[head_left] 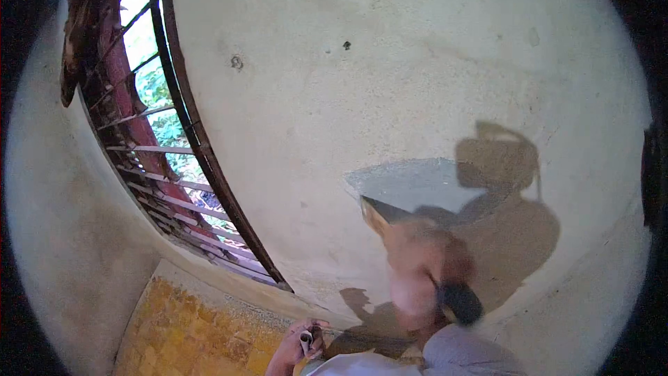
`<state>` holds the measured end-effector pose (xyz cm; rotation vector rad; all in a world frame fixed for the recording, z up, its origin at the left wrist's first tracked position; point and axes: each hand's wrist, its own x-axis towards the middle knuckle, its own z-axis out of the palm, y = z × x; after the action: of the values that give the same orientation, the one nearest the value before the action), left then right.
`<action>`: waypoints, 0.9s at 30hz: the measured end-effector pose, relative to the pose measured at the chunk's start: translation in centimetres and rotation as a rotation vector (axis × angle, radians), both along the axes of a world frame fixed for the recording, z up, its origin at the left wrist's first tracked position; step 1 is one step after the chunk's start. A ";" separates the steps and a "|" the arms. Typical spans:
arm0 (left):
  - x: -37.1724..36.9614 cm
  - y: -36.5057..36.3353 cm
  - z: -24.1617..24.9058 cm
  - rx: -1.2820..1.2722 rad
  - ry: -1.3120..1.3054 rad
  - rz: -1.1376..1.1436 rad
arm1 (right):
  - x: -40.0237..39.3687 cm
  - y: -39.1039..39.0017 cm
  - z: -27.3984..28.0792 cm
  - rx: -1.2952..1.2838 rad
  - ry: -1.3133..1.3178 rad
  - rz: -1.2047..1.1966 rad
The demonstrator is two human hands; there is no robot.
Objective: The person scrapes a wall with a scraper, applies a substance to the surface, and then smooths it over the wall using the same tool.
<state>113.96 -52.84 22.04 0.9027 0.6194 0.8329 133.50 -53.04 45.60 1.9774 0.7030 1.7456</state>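
Observation:
My right hand point(421, 264) is up against the pale wall, smeared by motion, with its fingers closed round a flat-bladed scraper. The scraper's thin tan edge point(376, 219) meets the wall at the lower left corner of a grey patch point(410, 179). A rounded black end point(460, 303), apparently its handle, sticks out below the fist. Low in the view, my left hand point(304, 341) is closed round a small, pale, tube-like thing point(306, 338) whose dark hollow end faces me. What kind of thing it is cannot be made out.
On the left, a barred window point(163, 146) with dark frame and slats opens onto green leaves. The wall point(292, 118) has a few small holes and marks. A worn yellow-brown floor point(188, 327) lies at the lower left. My shadow point(518, 237) falls on the wall at right.

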 end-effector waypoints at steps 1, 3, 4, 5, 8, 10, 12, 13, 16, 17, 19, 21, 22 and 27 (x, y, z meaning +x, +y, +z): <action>0.0 0.0 0.6 -0.044 -0.001 0.010 | 0.1 0.4 0.2 -0.148 -0.150 -0.517; -0.2 -0.1 1.1 -0.090 -0.005 0.020 | 0.6 1.7 0.6 -0.435 -0.457 -1.555; -0.4 -0.1 1.1 -0.112 -0.030 0.022 | 1.1 2.3 0.6 -0.572 -0.612 -2.078; -0.3 -0.1 1.1 -0.134 -0.059 0.022 | 1.7 2.8 0.3 -0.701 -0.766 -2.606; 0.0 0.3 2.4 -0.158 0.066 0.032 | 2.3 3.4 -0.2 -0.489 -1.267 -2.760; 0.1 0.5 1.9 -0.093 0.045 -0.013 | 1.1 3.4 0.5 -0.817 -1.440 -2.828; -0.1 1.3 2.0 -0.003 0.024 -0.050 | 1.1 2.3 0.2 -0.697 -1.309 -2.773; -0.2 1.3 2.1 -0.042 0.008 -0.059 | 1.7 1.9 -0.1 -0.586 -1.193 -2.710; -0.4 1.5 1.6 -0.056 0.021 -0.090 | 3.2 3.0 0.0 -0.457 -1.540 -2.934; -0.5 1.7 1.4 -0.030 0.048 -0.104 | 3.0 3.4 0.3 -0.554 -1.481 -3.003; -0.8 1.6 1.3 0.051 0.087 -0.084 | 3.1 3.5 -0.4 -0.591 -1.554 -3.010; -0.7 1.8 1.3 0.122 0.120 -0.068 | 3.5 3.1 -1.6 -0.660 -1.733 -3.006; -0.7 1.9 1.4 0.020 0.053 -0.067 | 3.8 2.8 -2.1 -0.697 -1.831 -2.995; -1.0 2.0 0.9 -0.020 0.118 -0.077 | 3.6 2.7 0.6 -0.218 -1.166 -2.902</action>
<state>112.93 -50.82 22.96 0.9562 0.6900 0.7066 137.07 -50.29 46.18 -0.0253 -1.5192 0.1299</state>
